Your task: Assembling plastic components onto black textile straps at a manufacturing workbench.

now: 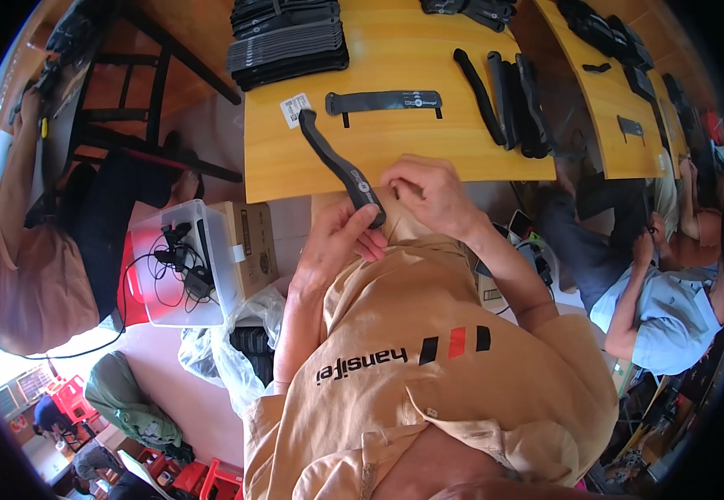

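The strap [337, 166] is black with apparently whitish print [361, 182], the table [395, 142] yellow

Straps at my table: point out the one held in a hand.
The strap pinched in your left hand, far end by the white label; the other straps on the table lie untouched.

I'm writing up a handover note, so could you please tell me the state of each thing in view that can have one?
Held strap: gently bent, near end gripped
Left hand: closed on that strap
Right hand: curled; whether it holds anything is unclear
Second strap: lying flat on the table
Strap pile: stacked in layers
Plastic box: open, cables inside
Clear bag: crumpled
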`<state>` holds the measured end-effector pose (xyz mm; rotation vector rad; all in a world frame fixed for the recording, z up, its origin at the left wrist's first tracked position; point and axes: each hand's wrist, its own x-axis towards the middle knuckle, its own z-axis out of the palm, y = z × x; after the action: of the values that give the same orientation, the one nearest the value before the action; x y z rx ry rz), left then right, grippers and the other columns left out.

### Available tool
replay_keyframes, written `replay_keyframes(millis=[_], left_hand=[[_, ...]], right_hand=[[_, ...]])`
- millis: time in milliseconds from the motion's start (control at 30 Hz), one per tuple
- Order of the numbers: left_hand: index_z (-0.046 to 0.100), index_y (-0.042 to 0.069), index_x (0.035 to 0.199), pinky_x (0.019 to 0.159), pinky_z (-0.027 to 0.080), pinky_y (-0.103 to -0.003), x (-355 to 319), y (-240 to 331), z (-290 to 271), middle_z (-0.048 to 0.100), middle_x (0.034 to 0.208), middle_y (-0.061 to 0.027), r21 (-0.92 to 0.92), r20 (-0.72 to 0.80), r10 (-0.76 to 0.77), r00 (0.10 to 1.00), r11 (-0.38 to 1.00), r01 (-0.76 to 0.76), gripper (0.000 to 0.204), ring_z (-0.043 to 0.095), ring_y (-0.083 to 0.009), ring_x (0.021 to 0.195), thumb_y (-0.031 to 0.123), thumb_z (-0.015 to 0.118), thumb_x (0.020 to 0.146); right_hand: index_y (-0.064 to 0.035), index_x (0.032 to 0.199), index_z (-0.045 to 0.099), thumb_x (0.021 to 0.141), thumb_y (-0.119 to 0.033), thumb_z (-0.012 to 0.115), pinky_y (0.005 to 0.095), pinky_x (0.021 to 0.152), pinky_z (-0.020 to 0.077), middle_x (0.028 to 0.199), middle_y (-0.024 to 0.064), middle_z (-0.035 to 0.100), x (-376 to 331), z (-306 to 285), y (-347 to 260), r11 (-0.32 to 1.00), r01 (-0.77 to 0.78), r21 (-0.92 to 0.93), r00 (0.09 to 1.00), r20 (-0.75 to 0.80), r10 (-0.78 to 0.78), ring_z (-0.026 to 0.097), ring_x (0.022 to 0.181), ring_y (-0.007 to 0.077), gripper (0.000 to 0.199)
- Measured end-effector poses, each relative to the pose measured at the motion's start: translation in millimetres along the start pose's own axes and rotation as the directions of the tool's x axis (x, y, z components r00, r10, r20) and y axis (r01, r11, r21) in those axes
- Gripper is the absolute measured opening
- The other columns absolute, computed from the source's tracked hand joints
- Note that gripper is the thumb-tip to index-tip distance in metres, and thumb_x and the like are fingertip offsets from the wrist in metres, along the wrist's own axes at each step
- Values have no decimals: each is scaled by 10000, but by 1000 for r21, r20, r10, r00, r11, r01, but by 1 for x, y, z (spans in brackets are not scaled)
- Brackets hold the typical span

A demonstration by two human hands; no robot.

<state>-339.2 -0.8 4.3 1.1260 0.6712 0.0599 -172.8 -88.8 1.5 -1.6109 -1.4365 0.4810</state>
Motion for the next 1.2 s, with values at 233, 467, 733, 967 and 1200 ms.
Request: replay_keyframes(millis=[233, 467, 733, 967, 1200], left_hand=[[567, -10, 821, 470, 492, -229, 2, 3, 3, 599, 637, -97, -94, -104, 13, 995, 995, -23, 289, 589, -151, 505, 263, 517, 900], [575, -14, 793, 458, 490, -218, 4, 0, 2, 593, 624, -91, -45, -97, 44, 994, 998, -49, 371, 584, -137, 493, 331, 507, 912], [579, -11, 784, 427, 466, -210, 6, -3, 9, 588, 596, -79, 6, -143, 76, 987, 997, -76, 331, 566, -124, 464, 280, 497, 918], [575, -11, 798, 436, 469, -211, 8, -4, 16, 588, 603, -78, 80, -169, 136, 976, 989, -124, 326, 566, -119, 470, 265, 469, 934], [579, -5, 821, 468, 474, -216, 14, -5, 16, 587, 625, -56, 105, -202, 161, 966, 984, -142, 327, 564, -103, 506, 277, 460, 937]], right_hand=[[24, 884, 632, 721, 65, 627, 273, 640, 501, 852, 122, 612, -8, -2, -19, 991, 110, 73, 994, -2, -111, 623, 726, 238, 168], [22, 874, 641, 717, 41, 639, 287, 635, 506, 865, 121, 626, -11, 1, -16, 994, 71, 86, 997, 29, -74, 633, 726, 241, 158], [22, 846, 639, 704, 27, 638, 281, 624, 498, 812, 120, 633, -11, -2, -20, 993, -53, 108, 997, 58, 47, 630, 699, 241, 142], [19, 835, 627, 702, 44, 606, 295, 572, 484, 771, 121, 613, -14, 7, -16, 995, -38, 87, 999, -22, 40, 610, 652, 261, 137], [10, 794, 581, 708, 64, 568, 324, 510, 454, 698, 116, 548, -14, 22, -6, 986, 102, -129, 985, -128, -118, 569, 594, 279, 102]])
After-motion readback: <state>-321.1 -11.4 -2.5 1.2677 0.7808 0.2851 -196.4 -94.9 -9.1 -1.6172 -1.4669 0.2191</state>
